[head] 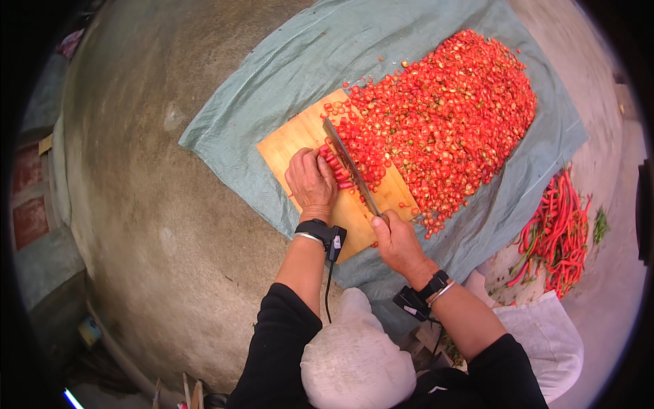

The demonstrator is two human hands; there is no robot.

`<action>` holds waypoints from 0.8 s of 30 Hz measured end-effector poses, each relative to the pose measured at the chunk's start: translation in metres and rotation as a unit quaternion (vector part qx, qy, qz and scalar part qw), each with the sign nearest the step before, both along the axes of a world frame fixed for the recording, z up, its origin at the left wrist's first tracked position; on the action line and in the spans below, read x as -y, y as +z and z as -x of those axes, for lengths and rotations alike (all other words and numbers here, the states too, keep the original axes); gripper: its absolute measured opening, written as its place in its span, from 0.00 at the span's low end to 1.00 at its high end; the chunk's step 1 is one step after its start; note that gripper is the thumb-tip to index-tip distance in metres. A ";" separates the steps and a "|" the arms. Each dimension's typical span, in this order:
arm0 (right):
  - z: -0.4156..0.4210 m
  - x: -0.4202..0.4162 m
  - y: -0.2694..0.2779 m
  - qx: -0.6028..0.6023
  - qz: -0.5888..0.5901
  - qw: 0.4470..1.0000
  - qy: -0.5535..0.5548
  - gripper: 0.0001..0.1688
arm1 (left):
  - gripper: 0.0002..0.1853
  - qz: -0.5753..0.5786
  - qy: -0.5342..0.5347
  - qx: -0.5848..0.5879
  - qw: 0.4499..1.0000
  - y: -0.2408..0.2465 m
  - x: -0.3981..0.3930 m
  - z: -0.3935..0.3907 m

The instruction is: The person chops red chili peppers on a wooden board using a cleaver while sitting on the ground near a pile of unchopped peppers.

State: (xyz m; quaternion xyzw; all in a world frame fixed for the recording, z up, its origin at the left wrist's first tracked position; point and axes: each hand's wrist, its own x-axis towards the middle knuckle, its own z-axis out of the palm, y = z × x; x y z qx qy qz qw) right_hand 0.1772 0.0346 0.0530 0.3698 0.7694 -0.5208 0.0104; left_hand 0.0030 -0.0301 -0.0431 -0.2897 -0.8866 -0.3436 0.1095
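My left hand (311,181) presses a bunch of red chili peppers (337,168) against a wooden cutting board (286,148), its fingers curled over them. Just right of those fingers stands the blade of a kitchen knife (352,166), whose handle is inside my right hand (400,243). Sliced chili rings lie on the board beyond the blade and run into a large heap of chopped red chilies (454,117). Board and heap both rest on a grey-green woven plastic sheet (286,66). The pepper ends under my left palm are hidden.
Whole red chilies (559,230) lie piled on the concrete floor (168,204) beyond the sheet's right edge, with a few green stems (601,225) beside them. Cables hang from the devices strapped to both wrists. Wooden sticks (191,391) stand at the lower left.
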 end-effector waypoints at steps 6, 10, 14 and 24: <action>-0.007 0.006 0.025 0.014 -0.010 1.000 0.018 0.16 | 0.06 0.016 0.007 0.013 1.000 -0.002 0.002 0.001; -0.014 0.008 0.030 0.023 -0.036 0.998 0.050 0.16 | 0.05 0.018 0.004 0.001 1.000 0.001 -0.001 0.001; -0.012 0.009 0.031 0.054 -0.055 0.995 0.070 0.18 | 0.05 0.027 0.006 -0.009 1.000 0.000 -0.001 0.002; 0.019 0.008 0.010 0.082 -0.077 0.992 0.060 0.19 | 0.05 0.033 -0.001 0.009 0.999 0.002 -0.002 0.000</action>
